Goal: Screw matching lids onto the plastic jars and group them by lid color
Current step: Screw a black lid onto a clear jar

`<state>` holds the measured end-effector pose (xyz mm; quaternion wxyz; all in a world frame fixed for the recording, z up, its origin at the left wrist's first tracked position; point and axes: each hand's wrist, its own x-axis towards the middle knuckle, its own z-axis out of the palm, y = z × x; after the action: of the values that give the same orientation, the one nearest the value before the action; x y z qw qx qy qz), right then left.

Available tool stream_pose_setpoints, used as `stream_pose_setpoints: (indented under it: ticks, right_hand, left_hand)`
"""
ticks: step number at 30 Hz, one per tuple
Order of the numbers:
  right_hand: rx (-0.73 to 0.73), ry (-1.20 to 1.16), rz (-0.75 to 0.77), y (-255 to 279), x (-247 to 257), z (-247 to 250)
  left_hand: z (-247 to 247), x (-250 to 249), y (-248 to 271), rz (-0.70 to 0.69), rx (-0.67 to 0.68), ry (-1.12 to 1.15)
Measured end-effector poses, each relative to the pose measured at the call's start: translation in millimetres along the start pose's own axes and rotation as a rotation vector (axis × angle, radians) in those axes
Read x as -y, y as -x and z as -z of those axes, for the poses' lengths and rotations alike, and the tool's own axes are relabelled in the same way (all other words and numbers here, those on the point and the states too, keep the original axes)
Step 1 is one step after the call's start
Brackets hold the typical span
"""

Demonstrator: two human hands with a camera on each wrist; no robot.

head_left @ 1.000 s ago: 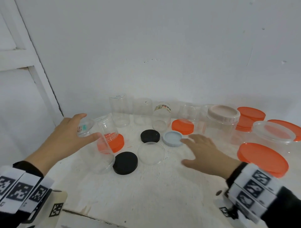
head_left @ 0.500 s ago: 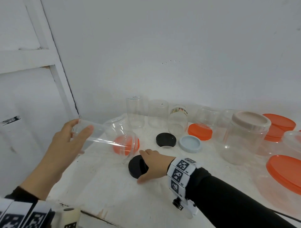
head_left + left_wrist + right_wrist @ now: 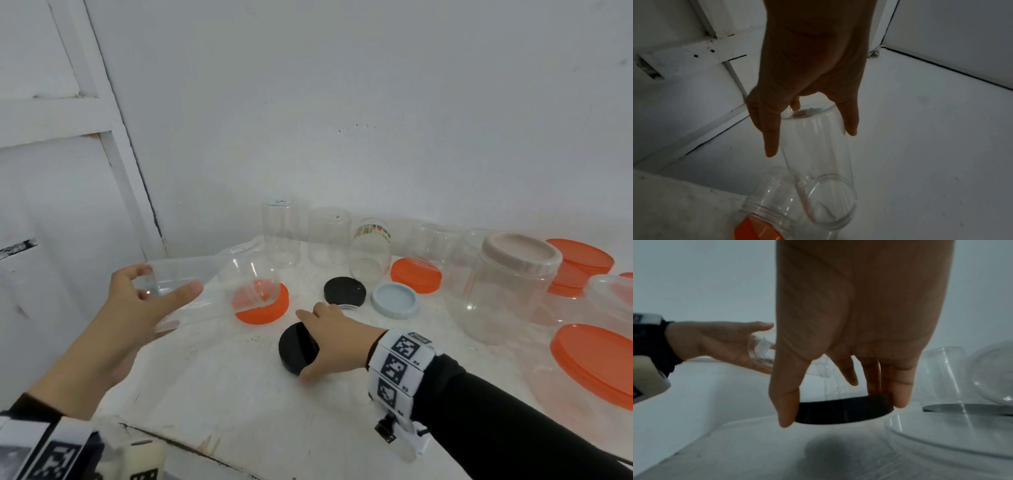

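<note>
Clear tall jar (image 3: 191, 291) held off the white table (image 3: 219, 387) near its left edge, long axis close to level, closed base in the left hand (image 3: 137, 308), open mouth pointing right toward the table's middle. Gripped round the base end between thumb and curled fingers (image 3: 770, 142). Bare tabletop below and in front, toward the near edge.

Just right of the mouth, a smaller clear jar (image 3: 251, 279) tilted over an orange lid (image 3: 263, 305), right in the way.

Large black lid (image 3: 296, 349) near the table's middle, pinched at the rim by the right hand (image 3: 337, 342), thumb on one side, fingers on the other; touching the table or lifted, cannot tell.

Beyond it: a second black lid (image 3: 344, 291), a pale blue lid (image 3: 394, 300), and a row of upturned clear jars (image 3: 329, 240) along the wall. Further right, a big jar with a beige lid (image 3: 507, 287) and more orange lids (image 3: 596, 363).
</note>
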<state>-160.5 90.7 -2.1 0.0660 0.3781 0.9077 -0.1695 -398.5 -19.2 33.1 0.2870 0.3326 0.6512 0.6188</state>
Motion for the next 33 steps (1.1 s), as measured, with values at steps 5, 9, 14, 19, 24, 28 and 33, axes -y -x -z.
stream_pose_setpoints:
  ticks: [5, 9, 14, 19, 24, 28, 33]
  right_hand:
    - [-0.072, -0.130, -0.040, 33, -33, 17]
    - [-0.211, -0.347, -0.098, 70, -59, 29]
    - [-0.352, -0.627, -0.096, 120, -88, 37]
    - [-0.463, -0.744, -0.157, 159, -110, 44]
    - [-0.547, -0.802, -0.172, 185, -119, 54]
    - [-0.572, -0.803, -0.188, 198, -124, 58]
    - [-0.583, -0.784, -0.170, 209, -125, 61]
  left_hand:
    - [-16, -2, 4, 0.049, 0.128, 0.006]
    - [-44, -5, 17, 0.115, 0.244, 0.097]
    - [-82, -3, 34, 0.254, 0.452, 0.220]
    - [-122, 0, 51, 0.459, 0.492, 0.299]
    - [-155, 13, 61, 0.385, 0.612, 0.132]
    - [-176, 12, 71, 0.370, 0.672, 0.122]
    - [-192, 11, 84, 0.326, 0.788, 0.091]
